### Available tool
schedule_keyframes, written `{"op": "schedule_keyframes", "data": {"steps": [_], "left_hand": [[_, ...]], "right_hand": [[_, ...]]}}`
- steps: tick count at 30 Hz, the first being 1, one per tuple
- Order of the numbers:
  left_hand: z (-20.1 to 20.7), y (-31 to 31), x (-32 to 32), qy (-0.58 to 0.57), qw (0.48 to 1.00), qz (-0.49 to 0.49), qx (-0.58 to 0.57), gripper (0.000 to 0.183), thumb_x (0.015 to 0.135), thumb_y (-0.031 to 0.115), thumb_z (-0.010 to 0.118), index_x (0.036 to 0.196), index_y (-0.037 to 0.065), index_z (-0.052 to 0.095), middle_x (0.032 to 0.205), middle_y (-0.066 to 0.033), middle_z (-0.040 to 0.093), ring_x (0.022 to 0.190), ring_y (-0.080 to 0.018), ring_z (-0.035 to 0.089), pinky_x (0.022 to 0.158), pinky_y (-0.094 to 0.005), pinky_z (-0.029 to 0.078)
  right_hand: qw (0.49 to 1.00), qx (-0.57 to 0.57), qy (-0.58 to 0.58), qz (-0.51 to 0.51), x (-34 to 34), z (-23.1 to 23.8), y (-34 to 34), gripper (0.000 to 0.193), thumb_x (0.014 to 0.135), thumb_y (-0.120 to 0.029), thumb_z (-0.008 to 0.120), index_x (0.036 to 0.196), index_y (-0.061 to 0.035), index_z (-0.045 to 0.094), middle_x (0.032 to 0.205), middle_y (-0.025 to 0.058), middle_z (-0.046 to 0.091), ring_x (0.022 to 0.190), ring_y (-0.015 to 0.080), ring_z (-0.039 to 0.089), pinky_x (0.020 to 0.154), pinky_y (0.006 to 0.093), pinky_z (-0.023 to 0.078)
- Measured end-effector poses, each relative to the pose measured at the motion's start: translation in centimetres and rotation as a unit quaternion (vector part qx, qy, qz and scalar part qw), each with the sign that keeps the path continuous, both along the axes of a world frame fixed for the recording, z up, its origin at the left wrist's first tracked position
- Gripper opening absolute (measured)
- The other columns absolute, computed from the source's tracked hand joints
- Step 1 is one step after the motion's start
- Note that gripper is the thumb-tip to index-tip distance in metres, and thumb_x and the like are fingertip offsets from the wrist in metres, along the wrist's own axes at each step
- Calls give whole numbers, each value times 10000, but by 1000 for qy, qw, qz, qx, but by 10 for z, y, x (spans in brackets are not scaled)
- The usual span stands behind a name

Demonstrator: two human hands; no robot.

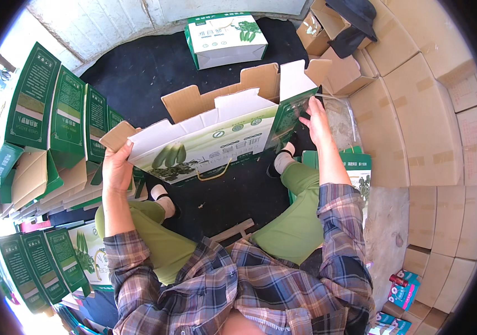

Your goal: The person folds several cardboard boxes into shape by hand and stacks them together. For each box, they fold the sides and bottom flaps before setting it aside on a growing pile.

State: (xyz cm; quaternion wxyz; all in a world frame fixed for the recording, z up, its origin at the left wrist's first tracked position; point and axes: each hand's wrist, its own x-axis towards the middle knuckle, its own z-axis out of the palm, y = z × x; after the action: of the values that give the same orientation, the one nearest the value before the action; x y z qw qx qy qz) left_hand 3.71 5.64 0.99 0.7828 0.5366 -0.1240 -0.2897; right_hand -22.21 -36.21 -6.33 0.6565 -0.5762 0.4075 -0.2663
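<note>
A green-and-white carton (210,146) printed with green radishes is tilted between my hands, its top flaps standing up and its yellow cord handle (214,170) hanging on the face toward me. At the left top corner my left hand (118,167) is closed on the carton's edge, near a brown flap. My right hand (318,124) holds the other end, fingertips against the green end panel and thumb spread apart from them. The carton's inside is hidden by its front wall.
A closed carton (228,43) of the same print stands on the black floor sheet (132,72) ahead. Rows of green cartons (68,120) line the left. Brown boxes (417,123) are stacked on the right, with a black hat (355,22) on top of open ones.
</note>
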Motion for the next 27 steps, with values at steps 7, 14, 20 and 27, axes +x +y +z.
{"op": "schedule_keyframes", "data": {"steps": [7,14,20,27], "left_hand": [[4,-2,-4,-33,999,-4,5,353,869,102,650,1205,41,564,1172,-126,633,1082,-215,581,993,-371,399],[-7,-20,-19,-97,965,-76,232,262,864,95,646,1119,38,670,1117,-32,669,1008,-117,572,958,-293,399],[7,-18,-26,-144,949,-109,258,261,876,57,592,1122,50,679,987,5,658,938,-91,549,904,-258,403],[15,-17,-32,-303,908,-172,231,285,852,-23,584,1117,34,671,1055,-57,647,978,-145,588,883,-271,447]], "right_hand": [[999,-5,-40,17,4,-1,-1,594,937,-559,457,1340,-125,435,1330,53,480,1243,210,408,976,492,346],[997,24,76,6,3,0,7,846,857,-658,512,1451,-99,287,1463,119,298,1361,321,252,1029,586,285],[996,-21,83,-15,16,18,30,923,844,-564,615,1493,-121,130,1476,170,312,1348,297,321,1028,518,326],[939,-310,150,1,31,12,55,1218,684,-405,827,1487,-18,-3,1527,253,117,1393,350,245,1115,408,273]]}}
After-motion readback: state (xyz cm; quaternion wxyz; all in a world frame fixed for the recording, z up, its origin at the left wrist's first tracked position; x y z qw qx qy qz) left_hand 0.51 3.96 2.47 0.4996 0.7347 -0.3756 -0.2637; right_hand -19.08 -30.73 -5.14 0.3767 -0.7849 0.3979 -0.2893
